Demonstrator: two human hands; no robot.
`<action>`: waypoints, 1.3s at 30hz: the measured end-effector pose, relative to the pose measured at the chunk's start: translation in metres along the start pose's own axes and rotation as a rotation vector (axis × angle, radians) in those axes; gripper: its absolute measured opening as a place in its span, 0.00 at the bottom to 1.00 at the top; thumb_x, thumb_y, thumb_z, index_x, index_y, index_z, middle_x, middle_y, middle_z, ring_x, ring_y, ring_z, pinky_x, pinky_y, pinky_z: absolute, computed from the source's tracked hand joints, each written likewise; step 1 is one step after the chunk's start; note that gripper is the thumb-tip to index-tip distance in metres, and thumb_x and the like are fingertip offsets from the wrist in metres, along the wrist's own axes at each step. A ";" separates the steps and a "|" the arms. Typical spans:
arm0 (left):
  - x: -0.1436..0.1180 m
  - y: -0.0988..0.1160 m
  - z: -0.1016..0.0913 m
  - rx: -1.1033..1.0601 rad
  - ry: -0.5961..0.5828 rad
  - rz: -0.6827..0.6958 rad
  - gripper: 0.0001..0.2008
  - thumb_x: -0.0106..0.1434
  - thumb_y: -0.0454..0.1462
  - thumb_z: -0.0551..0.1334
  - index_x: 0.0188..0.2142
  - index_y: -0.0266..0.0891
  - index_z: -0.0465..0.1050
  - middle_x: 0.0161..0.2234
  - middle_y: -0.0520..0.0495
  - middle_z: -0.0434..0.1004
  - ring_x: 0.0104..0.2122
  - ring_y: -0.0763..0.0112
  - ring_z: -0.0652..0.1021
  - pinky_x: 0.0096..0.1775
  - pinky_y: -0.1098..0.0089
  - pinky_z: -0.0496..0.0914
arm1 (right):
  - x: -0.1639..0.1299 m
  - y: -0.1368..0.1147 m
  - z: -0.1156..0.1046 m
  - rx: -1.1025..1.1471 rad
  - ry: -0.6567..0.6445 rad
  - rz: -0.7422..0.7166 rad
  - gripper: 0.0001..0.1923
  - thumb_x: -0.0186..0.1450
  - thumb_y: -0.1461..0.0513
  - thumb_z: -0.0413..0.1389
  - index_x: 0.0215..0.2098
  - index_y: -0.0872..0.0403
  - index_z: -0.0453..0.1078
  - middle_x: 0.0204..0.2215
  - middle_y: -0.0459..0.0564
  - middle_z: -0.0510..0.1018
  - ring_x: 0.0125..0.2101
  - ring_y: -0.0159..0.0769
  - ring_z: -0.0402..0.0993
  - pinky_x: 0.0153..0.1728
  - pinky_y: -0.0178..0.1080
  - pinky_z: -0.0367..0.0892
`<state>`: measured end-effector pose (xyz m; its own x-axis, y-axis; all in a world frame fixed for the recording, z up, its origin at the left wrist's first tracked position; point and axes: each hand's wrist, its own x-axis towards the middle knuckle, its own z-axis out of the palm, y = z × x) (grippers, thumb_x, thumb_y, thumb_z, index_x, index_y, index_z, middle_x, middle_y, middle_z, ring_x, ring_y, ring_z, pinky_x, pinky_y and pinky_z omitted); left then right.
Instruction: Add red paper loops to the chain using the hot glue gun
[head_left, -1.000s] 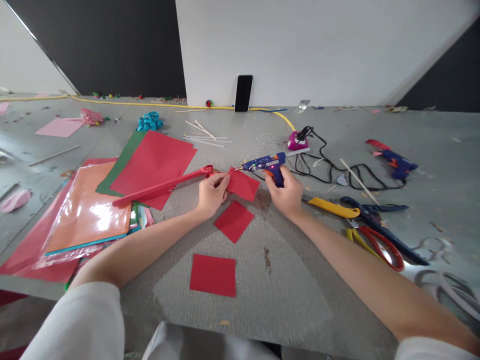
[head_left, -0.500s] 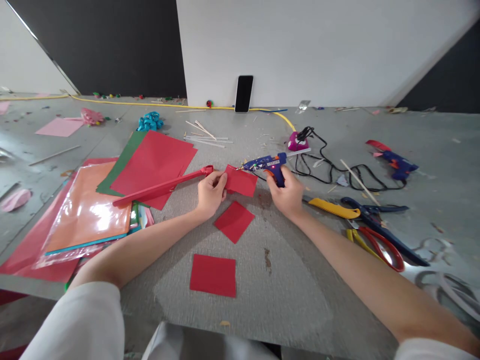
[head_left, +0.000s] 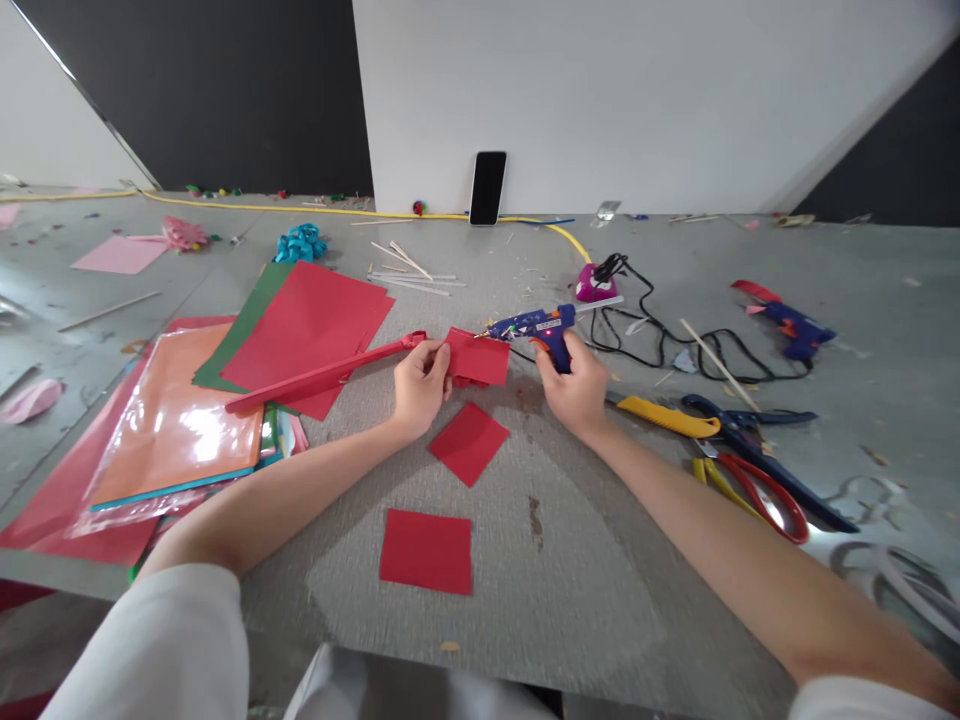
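Between thumb and fingers, my left hand (head_left: pixel 420 388) pinches a small red paper piece (head_left: pixel 478 358) by its left edge. My right hand (head_left: pixel 576 385) is wrapped round the grip of a blue glue gun (head_left: pixel 534 328), its nozzle at the paper's upper edge and a clear glue stick out of its back. A long red paper strip (head_left: pixel 322 377) reaches from the left to beside my left hand. On the table below lie a tilted red paper square (head_left: pixel 469 444) and a red paper rectangle (head_left: pixel 426 551).
Red sheets (head_left: pixel 307 320), a green sheet (head_left: pixel 244 330) and a plastic-wrapped paper pack (head_left: pixel 176 420) lie left. To the right are a yellow cutter (head_left: pixel 667 414), red-handled scissors (head_left: pixel 765 497), a black cord (head_left: pixel 652 345) and another glue gun (head_left: pixel 799 330). A phone (head_left: pixel 488 188) leans on the wall.
The red paper piece in my left hand has shifted slightly left and turned a little. My right hand and the glue gun have hardly moved.
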<state>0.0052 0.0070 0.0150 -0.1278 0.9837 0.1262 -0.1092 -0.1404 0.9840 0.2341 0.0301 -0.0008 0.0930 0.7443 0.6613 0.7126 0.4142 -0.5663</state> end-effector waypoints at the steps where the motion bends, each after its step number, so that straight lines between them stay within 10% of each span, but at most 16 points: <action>1: 0.000 0.000 0.000 -0.001 0.002 0.002 0.19 0.70 0.52 0.64 0.39 0.37 0.74 0.18 0.59 0.64 0.14 0.80 0.65 0.18 0.76 0.57 | 0.000 0.000 0.000 -0.001 0.000 0.001 0.13 0.70 0.52 0.57 0.35 0.52 0.70 0.24 0.46 0.72 0.26 0.37 0.69 0.33 0.41 0.67; 39: 0.005 -0.012 -0.003 -0.015 0.044 0.115 0.23 0.71 0.59 0.59 0.37 0.42 0.64 0.19 0.60 0.62 0.15 0.79 0.67 0.18 0.77 0.60 | 0.002 0.006 -0.004 -0.075 0.003 0.053 0.14 0.70 0.53 0.55 0.40 0.55 0.74 0.27 0.51 0.76 0.30 0.41 0.72 0.36 0.41 0.67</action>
<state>0.0025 0.0132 0.0036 -0.1831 0.9552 0.2323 -0.1063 -0.2542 0.9613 0.2416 0.0318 -0.0014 0.1339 0.7628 0.6326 0.7564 0.3337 -0.5626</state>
